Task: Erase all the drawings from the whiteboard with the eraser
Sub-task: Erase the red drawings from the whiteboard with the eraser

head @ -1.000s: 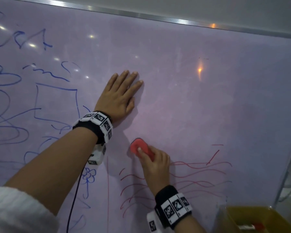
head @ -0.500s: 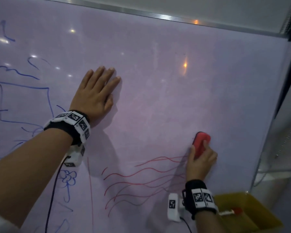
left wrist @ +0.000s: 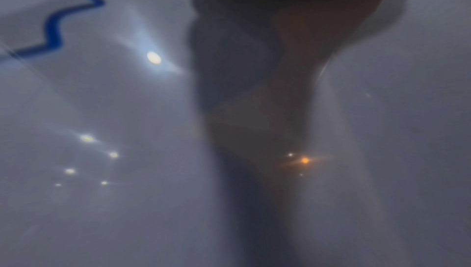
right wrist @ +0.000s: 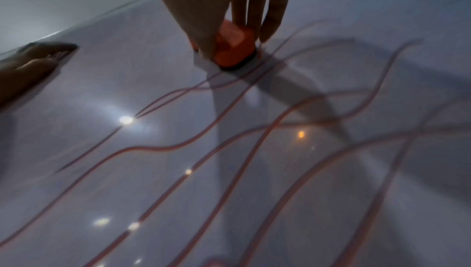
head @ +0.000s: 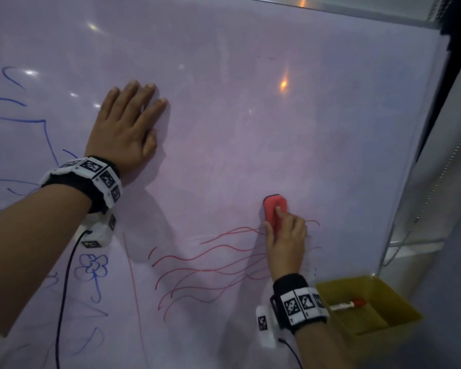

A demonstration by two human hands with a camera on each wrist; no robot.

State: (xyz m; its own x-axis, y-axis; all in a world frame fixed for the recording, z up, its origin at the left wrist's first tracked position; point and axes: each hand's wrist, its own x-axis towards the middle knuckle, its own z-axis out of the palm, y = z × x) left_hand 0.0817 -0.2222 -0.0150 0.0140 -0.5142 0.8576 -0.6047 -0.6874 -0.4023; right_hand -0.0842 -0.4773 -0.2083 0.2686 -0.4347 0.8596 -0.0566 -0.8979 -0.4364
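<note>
The whiteboard (head: 250, 115) fills the head view. My right hand (head: 285, 235) grips the red eraser (head: 274, 209) and presses it on the board at the top of the red wavy lines (head: 210, 272). In the right wrist view the eraser (right wrist: 233, 47) sits under my fingers (right wrist: 252, 11), with red lines (right wrist: 229, 150) running below it. My left hand (head: 128, 123) lies flat on the board, fingers straight. Blue drawings (head: 92, 267) cover the left part of the board, and a blue squiggle (left wrist: 58, 21) shows in the left wrist view.
A yellow bin (head: 399, 312) holding a red-capped marker (head: 347, 304) stands at the lower right below the board. The board's metal frame (head: 410, 161) runs down the right side. A long red vertical line (head: 133, 288) lies between the blue and red drawings.
My right hand swept the eraser right along the top of the red lines, then came back left a little. The top-right red strokes are gone. My left hand stays flat on the board.
</note>
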